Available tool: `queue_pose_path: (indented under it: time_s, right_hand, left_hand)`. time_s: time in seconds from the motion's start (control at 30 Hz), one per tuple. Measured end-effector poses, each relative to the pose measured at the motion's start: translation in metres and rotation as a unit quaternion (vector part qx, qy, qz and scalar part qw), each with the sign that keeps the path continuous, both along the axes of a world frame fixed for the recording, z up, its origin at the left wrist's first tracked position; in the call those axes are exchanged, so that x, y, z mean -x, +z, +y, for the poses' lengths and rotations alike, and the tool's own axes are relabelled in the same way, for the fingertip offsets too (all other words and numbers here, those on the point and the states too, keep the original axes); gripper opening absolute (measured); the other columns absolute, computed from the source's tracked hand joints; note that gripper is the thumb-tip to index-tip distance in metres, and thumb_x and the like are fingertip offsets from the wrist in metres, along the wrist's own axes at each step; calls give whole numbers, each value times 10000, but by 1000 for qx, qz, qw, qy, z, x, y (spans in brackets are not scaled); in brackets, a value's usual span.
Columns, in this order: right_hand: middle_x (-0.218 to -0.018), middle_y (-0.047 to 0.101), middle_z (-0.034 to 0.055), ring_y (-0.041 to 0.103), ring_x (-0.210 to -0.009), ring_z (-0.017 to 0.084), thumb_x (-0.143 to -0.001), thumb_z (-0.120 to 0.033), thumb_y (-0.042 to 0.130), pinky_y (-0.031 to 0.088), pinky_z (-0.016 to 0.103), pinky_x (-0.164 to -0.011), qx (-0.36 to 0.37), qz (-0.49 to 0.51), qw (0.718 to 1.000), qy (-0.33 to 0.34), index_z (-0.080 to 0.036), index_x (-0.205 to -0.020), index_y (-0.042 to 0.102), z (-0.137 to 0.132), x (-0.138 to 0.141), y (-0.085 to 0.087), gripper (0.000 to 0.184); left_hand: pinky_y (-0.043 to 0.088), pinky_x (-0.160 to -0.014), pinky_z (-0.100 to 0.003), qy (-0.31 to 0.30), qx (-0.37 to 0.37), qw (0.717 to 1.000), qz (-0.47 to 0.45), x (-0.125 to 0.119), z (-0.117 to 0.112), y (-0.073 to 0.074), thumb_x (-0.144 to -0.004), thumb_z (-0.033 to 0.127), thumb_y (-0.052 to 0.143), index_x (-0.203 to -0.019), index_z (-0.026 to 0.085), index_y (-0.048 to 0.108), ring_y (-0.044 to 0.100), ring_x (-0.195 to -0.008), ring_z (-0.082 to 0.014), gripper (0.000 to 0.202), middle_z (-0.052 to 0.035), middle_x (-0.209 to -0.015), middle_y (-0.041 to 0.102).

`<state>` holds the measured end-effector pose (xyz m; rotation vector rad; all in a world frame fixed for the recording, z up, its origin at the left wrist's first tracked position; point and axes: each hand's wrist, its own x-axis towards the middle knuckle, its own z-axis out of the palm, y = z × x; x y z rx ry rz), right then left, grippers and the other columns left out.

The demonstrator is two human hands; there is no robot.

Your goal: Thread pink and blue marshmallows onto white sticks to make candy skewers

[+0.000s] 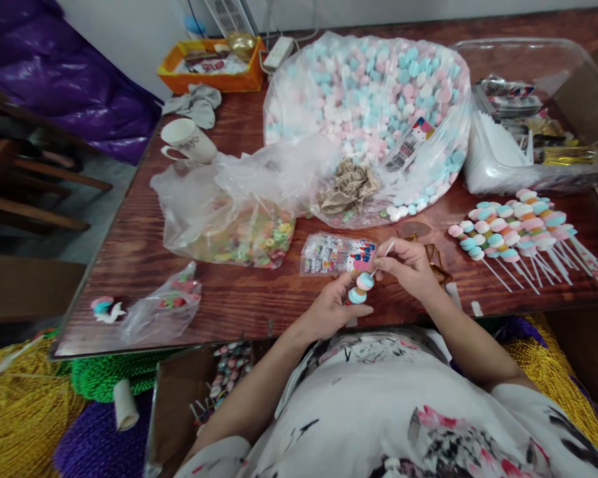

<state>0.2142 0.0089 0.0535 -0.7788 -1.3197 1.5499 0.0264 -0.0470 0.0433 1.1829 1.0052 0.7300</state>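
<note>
Head view, looking down on a wooden table (pixel 144 259). Left hand (pixel 335 310) curled around two round sweets (pixel 361 288), fingertips gripping them from below. Both sweets threaded on a thin white stick (pixel 383 259), held just above the near table edge, in front of the body. Right hand (pixel 409 267) pinching the upper part of that stick between thumb and forefinger. Just behind the hands, a flat packet of printed wrappers (pixel 335 254). Off to the right, a row of finished sweet sticks (pixel 515 229). Farther back, a big clear bag of pink, blue and white sweets (pixel 369 93); left of it a white mug (pixel 188 141).
</note>
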Motion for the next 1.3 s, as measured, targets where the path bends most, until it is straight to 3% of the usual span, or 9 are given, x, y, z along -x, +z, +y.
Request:
queue_pose_path:
  time_s: [0.07,0.13,0.27,0.47,0.63,0.77,0.9,1.07,1.3]
  right_hand:
    - [-694,675,-6,593,-539,106,-816,-334,681,490,240,-527,-2,12,1000,10,-187,-771,602,2,-6,0,173]
    - [-693,678,-9,560,-509,93,-825,-314,672,457,225,-494,-20,10,999,-35,-191,-774,593,4,-11,1,155]
    - [-632,632,-32,467,-462,66,-842,-279,651,372,201,-450,-53,-32,990,-125,-192,-759,580,0,-14,5,139]
    - [-644,596,-38,500,-492,69,-840,-272,649,406,208,-485,-105,-104,982,-117,-196,-756,595,-10,-8,7,125]
    - [-534,554,-67,472,-423,71,-834,-276,651,371,200,-434,-13,-22,978,-208,-203,-730,547,-6,-4,-3,164]
    - [-525,553,-72,479,-422,68,-824,-276,662,374,191,-434,-12,-32,969,-245,-202,-738,553,-11,0,-7,157]
    - [-608,626,-50,534,-480,75,-821,-282,666,429,195,-481,-23,-40,977,-208,-206,-771,570,-15,0,-2,132]
    - [-701,677,-29,583,-559,94,-845,-302,642,481,225,-563,19,11,993,-113,-218,-884,642,-8,-6,-9,93]
    - [-687,694,-26,595,-518,96,-845,-294,637,481,228,-545,64,16,990,-127,-208,-796,672,-9,-4,-24,105]
  left_hand:
    - [430,-844,-246,6,37,998,-45,1,1,3,-641,184,805,-1185,169,550,572,-921,-145,601,-41,-1055,643]
    - [441,-786,-223,49,47,996,-65,1,1,5,-634,190,817,-1184,182,533,587,-860,-127,620,-28,-1003,656]
    - [458,-776,-219,126,-12,990,-53,0,-3,2,-680,213,796,-1189,200,512,617,-853,-124,583,-18,-991,676]
    - [476,-795,-237,87,-103,991,-4,-3,-11,-6,-752,221,755,-1243,200,496,642,-848,-132,556,-31,-985,703]
    - [495,-776,-229,117,-194,973,47,1,-14,-8,-778,217,735,-1260,205,483,657,-867,-134,545,-45,-1021,709]
    - [508,-765,-235,104,-254,958,89,4,-16,-15,-786,199,725,-1265,223,483,664,-836,-131,537,-42,-1015,701]
    - [515,-801,-270,90,-286,947,114,4,-17,-21,-800,199,712,-1296,236,453,666,-874,-147,561,-64,-1087,680]
    - [514,-829,-297,50,-275,949,149,9,-12,-15,-841,246,665,-1274,202,478,652,-940,-176,475,-85,-1098,671]
    - [482,-806,-332,59,-351,889,288,20,-13,-7,-868,243,620,-905,177,614,590,-851,-173,76,-47,-866,651]
